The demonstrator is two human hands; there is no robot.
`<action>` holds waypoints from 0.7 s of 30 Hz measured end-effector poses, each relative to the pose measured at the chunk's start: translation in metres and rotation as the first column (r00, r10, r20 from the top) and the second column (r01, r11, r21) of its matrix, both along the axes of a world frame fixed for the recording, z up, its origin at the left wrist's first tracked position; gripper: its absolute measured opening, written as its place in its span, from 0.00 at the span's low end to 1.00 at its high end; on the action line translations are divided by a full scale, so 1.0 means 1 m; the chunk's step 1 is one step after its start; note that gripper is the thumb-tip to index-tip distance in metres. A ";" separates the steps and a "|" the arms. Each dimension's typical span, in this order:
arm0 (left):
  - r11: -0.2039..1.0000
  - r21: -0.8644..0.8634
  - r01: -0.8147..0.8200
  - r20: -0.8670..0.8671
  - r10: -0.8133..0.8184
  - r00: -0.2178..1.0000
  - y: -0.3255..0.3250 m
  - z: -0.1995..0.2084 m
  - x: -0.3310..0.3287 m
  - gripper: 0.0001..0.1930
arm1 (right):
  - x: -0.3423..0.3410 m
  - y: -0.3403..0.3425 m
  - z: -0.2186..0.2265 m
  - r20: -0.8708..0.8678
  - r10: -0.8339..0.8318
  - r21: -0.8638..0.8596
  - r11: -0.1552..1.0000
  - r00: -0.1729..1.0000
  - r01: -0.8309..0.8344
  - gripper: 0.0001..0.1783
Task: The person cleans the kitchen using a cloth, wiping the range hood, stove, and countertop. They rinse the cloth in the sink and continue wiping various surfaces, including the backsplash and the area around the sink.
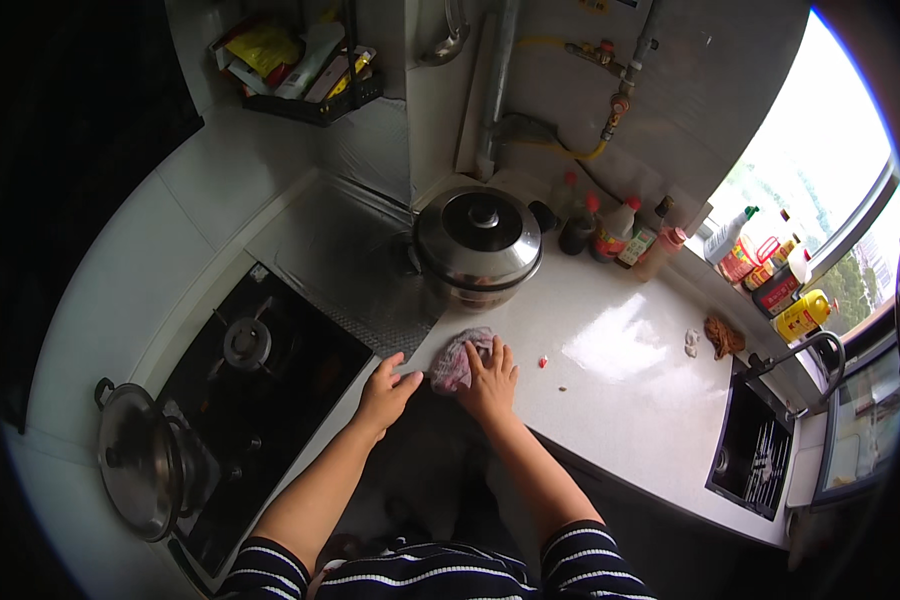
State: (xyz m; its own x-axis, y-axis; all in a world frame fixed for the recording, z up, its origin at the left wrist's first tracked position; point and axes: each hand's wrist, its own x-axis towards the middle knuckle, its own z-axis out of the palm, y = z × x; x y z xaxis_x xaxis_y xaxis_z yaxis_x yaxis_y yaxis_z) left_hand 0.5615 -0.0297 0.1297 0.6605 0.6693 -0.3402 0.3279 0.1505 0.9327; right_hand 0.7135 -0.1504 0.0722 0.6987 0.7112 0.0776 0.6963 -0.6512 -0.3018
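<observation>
My right hand (pixel 490 380) lies with spread fingers on a crumpled pinkish-grey cloth (pixel 453 366), pressing it against the white countertop (pixel 610 400) near its inner corner. To the left of the cloth, my left hand (pixel 385 398) hovers by the counter edge with its fingers apart and nothing in them. Just beyond the cloth stands a large lidded steel pot (pixel 478 245) with a black knob. A small red and white scrap (pixel 543 362) and a tiny dark bit (pixel 562 388) lie on the counter right of my right hand.
At left is a black gas stove (pixel 260 400) with a lidded wok (pixel 135 460). Sauce bottles (pixel 610 235) line the back wall; more bottles (pixel 770 270) stand on the windowsill. A brown rag (pixel 722 338) lies near the sink (pixel 755 450) and its tap (pixel 820 350).
</observation>
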 end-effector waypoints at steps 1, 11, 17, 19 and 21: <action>0.999 -0.034 -0.039 0.019 0.039 0.999 0.016 -0.011 0.016 0.33 | 0.008 0.006 -0.004 -0.034 0.031 0.154 0.988 0.999 -0.025 0.41; 0.751 -0.358 -0.555 0.134 0.630 0.765 0.150 -0.066 0.154 0.24 | 0.279 0.111 0.009 -0.893 0.248 0.442 0.335 0.375 0.832 0.28; 0.687 -0.306 -0.659 0.235 0.725 0.647 0.138 -0.065 0.155 0.16 | 0.312 0.113 0.009 -0.827 0.561 0.305 0.384 0.043 0.872 0.23; 0.640 -0.340 -0.689 0.237 0.767 0.596 0.131 -0.042 0.137 0.15 | 0.292 0.114 0.026 -0.828 0.555 0.350 0.409 0.074 0.843 0.22; 0.636 -0.407 -0.656 0.271 0.769 0.579 0.125 -0.004 0.107 0.15 | 0.265 0.116 0.055 -0.800 0.590 0.438 0.452 0.108 0.777 0.23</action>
State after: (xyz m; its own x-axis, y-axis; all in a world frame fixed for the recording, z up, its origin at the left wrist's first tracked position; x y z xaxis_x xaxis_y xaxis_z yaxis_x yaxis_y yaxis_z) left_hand 0.6681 0.0956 0.1262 0.1083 0.9143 -0.3902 -0.3612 0.4019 0.8414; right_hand 0.9782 -0.0340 0.1276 0.6756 0.6824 -0.2791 -0.6182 0.3181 -0.7188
